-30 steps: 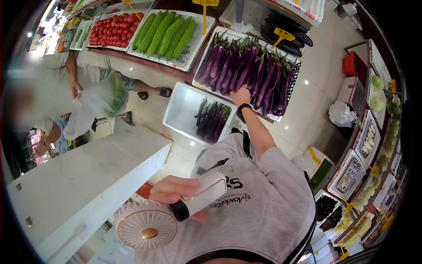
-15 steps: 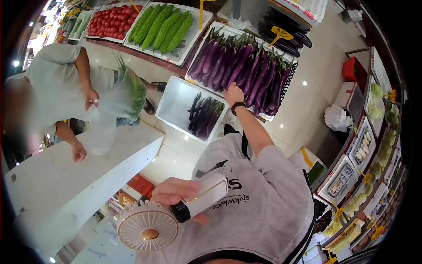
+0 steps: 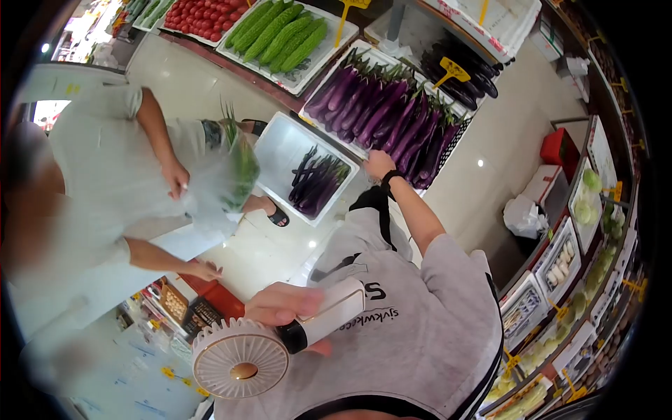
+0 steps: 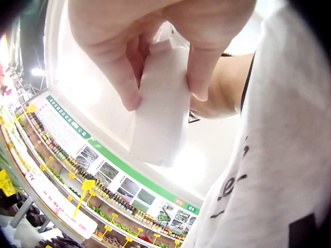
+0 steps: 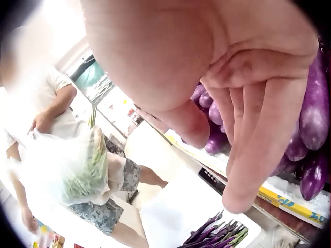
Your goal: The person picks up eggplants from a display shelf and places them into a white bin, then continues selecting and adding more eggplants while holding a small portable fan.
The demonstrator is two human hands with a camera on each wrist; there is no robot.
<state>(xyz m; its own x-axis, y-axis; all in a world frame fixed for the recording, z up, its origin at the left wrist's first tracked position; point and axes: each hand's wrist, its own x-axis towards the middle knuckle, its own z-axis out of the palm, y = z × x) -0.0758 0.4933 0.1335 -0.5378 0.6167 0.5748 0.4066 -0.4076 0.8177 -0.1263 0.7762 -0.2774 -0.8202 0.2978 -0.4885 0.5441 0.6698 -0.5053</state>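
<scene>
My left hand (image 3: 280, 304) grips the white handle of a small handheld fan (image 3: 241, 357) in front of my shirt. The left wrist view shows fingers and thumb on both sides of that handle (image 4: 163, 108). My right hand (image 3: 380, 164) is at the front edge of a foam box full of long purple eggplants (image 3: 388, 105). In the right wrist view, this hand's fingers (image 5: 264, 134) are fairly straight, with nothing between them and the thumb. Below it stands a white foam box (image 3: 274, 143) holding several thin dark eggplants (image 3: 318, 182).
Bitter melons (image 3: 280, 38) and tomatoes (image 3: 199, 17) fill trays on the stand. Darker eggplants (image 3: 458, 70) lie behind the purple ones. At left, another person (image 3: 98, 147) carries a plastic bag of greens (image 5: 83, 165). Vegetable shelves (image 3: 595, 273) line the right side.
The other person has come closer, and the bag of greens has moved right. My right hand has drawn slightly back toward the box's front edge. The left hand keeps its grip on the fan.
</scene>
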